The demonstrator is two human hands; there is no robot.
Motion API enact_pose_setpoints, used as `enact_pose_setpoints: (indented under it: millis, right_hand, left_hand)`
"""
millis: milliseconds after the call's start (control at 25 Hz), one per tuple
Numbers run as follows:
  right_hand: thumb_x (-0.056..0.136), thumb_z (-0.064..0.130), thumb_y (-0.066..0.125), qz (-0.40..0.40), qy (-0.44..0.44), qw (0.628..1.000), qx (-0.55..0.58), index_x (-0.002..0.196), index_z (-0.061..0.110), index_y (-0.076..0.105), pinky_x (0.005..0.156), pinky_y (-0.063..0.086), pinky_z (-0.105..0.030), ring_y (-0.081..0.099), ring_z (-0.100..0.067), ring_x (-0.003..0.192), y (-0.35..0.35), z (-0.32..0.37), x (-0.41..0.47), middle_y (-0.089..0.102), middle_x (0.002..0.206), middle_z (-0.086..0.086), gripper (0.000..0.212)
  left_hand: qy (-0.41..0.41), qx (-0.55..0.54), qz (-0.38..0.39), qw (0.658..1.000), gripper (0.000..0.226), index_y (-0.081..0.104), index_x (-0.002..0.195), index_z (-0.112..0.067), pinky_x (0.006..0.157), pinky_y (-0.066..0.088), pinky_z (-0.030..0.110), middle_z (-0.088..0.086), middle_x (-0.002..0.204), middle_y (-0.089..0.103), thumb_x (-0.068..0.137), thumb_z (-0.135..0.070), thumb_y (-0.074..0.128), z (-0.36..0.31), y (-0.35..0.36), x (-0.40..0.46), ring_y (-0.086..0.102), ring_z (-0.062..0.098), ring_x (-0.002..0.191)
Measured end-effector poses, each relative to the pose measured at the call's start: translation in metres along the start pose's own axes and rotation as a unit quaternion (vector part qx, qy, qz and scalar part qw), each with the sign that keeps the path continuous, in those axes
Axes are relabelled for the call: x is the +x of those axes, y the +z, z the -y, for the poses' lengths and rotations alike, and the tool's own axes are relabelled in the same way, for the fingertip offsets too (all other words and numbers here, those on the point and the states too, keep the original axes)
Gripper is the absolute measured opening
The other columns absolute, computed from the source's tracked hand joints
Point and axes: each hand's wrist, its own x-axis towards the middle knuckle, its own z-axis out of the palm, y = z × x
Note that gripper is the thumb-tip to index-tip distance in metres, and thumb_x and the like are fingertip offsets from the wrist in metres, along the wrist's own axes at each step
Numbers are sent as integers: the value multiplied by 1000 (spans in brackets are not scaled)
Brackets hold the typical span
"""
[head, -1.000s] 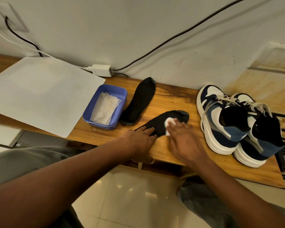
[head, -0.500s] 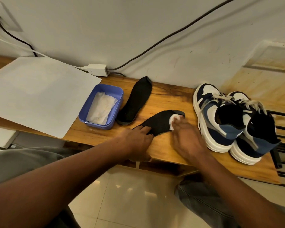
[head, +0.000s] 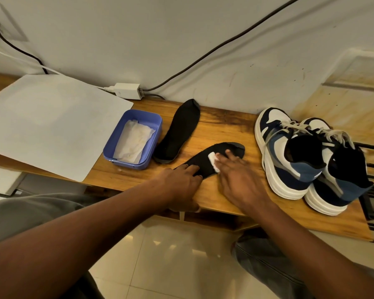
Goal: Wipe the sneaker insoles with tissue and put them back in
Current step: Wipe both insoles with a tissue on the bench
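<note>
A black insole [head: 205, 158] lies flat on the wooden shelf [head: 225, 119]. My left hand [head: 181, 182] presses its near end down with straight fingers. My right hand [head: 238, 173] presses a small white tissue [head: 213, 161] flat against the insole's middle. A second black insole [head: 178, 130] lies to the left, its tip against the wall. Two blue, white and black sneakers [head: 289, 152] stand side by side at the right, laces loose, openings facing me.
A blue plastic tub [head: 153, 126] holding white tissues sits left of the insoles. A large white board [head: 43, 121] overhangs the shelf's left part. A white adapter [head: 127, 90] with cables rests at the wall. Tiled floor lies below.
My right hand has slid the tissue back along the insole, from near its far tip toward the middle. My left hand stays on the near end.
</note>
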Motion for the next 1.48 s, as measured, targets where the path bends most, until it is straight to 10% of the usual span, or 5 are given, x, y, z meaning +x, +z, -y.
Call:
enact_pose_setpoints:
  millis: [360,560,840,1040,1480]
  right_hand:
    - [100,13,42,-182,121,975,44,142,2,46,119,27,-43,29,-28,145,-28,-33,19,37,154,-15,44]
    - [103,28,37,2,9,997,79,150,13,34,122,15,-36,15,-16,150,17,19,0,29,160,-5,50]
    - [100,36,28,-3,82,992,-91,143,19,47,121,9,-49,16,-21,150,2,-15,26,38,155,3,50]
    - [104,28,35,10,-17,994,105,144,21,46,122,11,-38,17,-12,149,6,33,27,40,154,6,43]
    - [102,30,34,21,-31,999,30,149,23,38,122,7,-42,10,-14,151,8,22,25,30,158,8,48]
  left_hand:
    - [1,-7,7,1000,93,13,161,-21,116,31,49,7,169,0,92,-60,61,1,4,-1,7,29,155]
    - [-2,-6,14,1000,95,9,162,-20,119,29,50,7,170,-2,92,-60,60,-1,4,0,3,29,155]
    - [4,-3,12,1000,97,7,162,-19,120,28,50,8,169,-5,92,-61,60,1,10,1,1,30,155]
    - [9,-14,4,1000,97,12,161,-18,120,29,51,8,169,-1,90,-60,63,1,10,1,1,30,155]
    - [7,-13,12,1000,100,4,162,-19,120,27,50,7,169,-6,91,-59,61,1,11,-2,-3,30,155]
